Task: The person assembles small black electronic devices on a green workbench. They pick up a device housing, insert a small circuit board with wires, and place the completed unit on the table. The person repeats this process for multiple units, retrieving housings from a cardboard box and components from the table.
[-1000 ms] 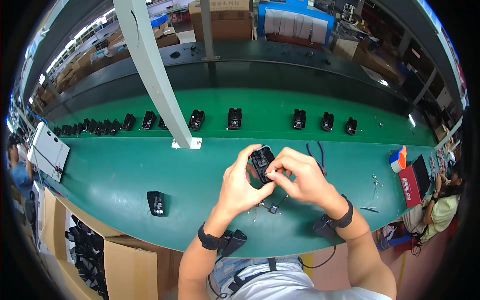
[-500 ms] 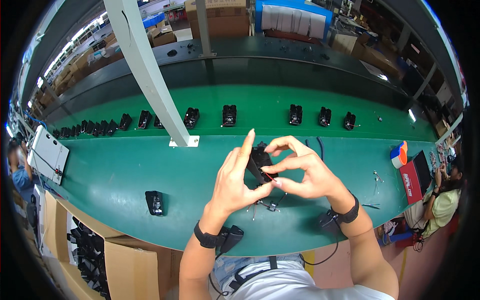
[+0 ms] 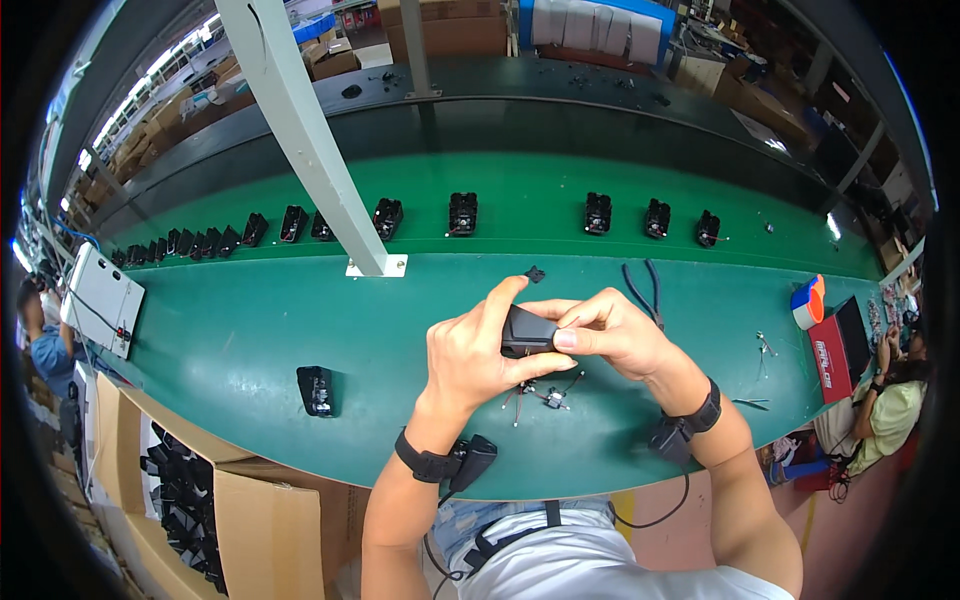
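Both hands hold one black plastic housing (image 3: 527, 331) above the green bench, its smooth outer side facing up. My left hand (image 3: 468, 352) grips its left end, thumb along the near edge and index finger at the far edge. At the right end, my right hand (image 3: 617, 338) pinches it between thumb and fingers. Below the hands lie small parts with thin wires (image 3: 553, 397). Just beyond my left fingertips is a small black piece (image 3: 535, 273). A pair of dark-handled pliers (image 3: 648, 295) lies beyond my right hand. The inside of the housing is hidden.
Several open black housings (image 3: 462, 214) line the green strip at the back; another housing (image 3: 316, 391) lies at left. A grey post (image 3: 320, 170) rises from the bench. A red box (image 3: 832, 355) stands right, near a seated person. A carton (image 3: 268, 530) of black parts stands lower left.
The housing has been turned over, from its open side showing to its smooth outside up. My right fingers have moved from a red wire to the housing's right end.
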Demonstrator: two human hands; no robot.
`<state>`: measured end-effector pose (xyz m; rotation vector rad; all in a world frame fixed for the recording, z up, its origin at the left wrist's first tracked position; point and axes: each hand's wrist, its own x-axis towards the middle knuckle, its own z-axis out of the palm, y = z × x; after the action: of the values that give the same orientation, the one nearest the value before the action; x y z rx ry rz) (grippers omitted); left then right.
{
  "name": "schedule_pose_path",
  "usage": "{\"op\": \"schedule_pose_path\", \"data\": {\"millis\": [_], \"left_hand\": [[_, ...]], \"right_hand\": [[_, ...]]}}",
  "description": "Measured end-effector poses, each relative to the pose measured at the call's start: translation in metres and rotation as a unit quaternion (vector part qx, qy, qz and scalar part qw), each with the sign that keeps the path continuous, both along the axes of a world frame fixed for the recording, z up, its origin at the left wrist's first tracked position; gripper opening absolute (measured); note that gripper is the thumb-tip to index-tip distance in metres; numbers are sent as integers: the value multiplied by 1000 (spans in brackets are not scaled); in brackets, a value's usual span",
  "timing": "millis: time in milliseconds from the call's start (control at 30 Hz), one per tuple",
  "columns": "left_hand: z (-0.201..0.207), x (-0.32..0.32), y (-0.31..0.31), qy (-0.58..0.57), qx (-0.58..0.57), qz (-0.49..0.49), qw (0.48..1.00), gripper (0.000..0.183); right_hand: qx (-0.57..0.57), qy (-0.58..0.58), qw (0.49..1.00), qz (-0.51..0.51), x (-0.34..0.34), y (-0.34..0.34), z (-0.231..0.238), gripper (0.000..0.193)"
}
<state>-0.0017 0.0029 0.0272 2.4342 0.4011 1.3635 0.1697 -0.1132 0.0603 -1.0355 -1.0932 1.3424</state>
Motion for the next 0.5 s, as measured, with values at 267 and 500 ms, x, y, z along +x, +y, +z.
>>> {"op": "schedule_pose_path", "data": {"millis": [267, 500], "left_hand": [[-4, 0, -2, 83, -128, -12, 988, 97], [-2, -3, -3, 122, -141, -9, 982, 103]], "right_hand": [[-93, 106, 990, 9, 5, 3, -15, 32], [-79, 209, 975, 14, 1, 8, -35, 29]]}}
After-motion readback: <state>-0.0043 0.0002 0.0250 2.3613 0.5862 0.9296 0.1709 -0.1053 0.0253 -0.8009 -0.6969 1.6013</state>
